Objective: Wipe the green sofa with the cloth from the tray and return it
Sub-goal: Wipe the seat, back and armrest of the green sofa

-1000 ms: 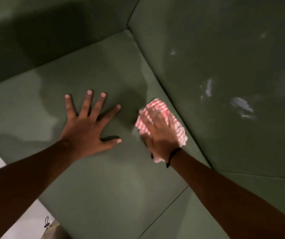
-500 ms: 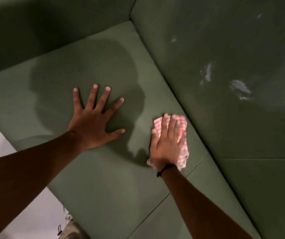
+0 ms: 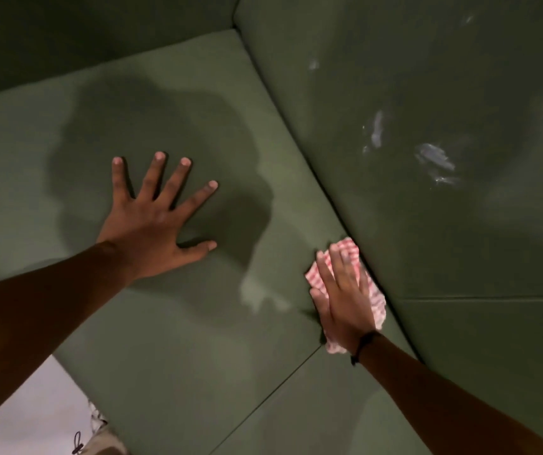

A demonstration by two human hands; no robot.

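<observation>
The green sofa (image 3: 198,339) fills most of the view, its seat cushion running from upper left to lower right. My right hand (image 3: 345,297) lies flat on a red-and-white checked cloth (image 3: 377,298), pressing it onto the seat right beside the crease where the seat meets the backrest. Cloth edges stick out around the fingers and near the wrist. My left hand (image 3: 157,221) rests flat on the seat to the left, fingers spread, holding nothing. The tray is out of sight.
The sofa backrest (image 3: 444,110) rises on the right and carries pale smudges (image 3: 434,157). A seam between two seat cushions (image 3: 280,389) runs just below my right hand. Pale floor (image 3: 17,421) and a shoe (image 3: 99,438) show at the lower left.
My right hand has slid the cloth along the seat toward me and to the right, against the backrest crease. My left hand stays planted on the cushion.
</observation>
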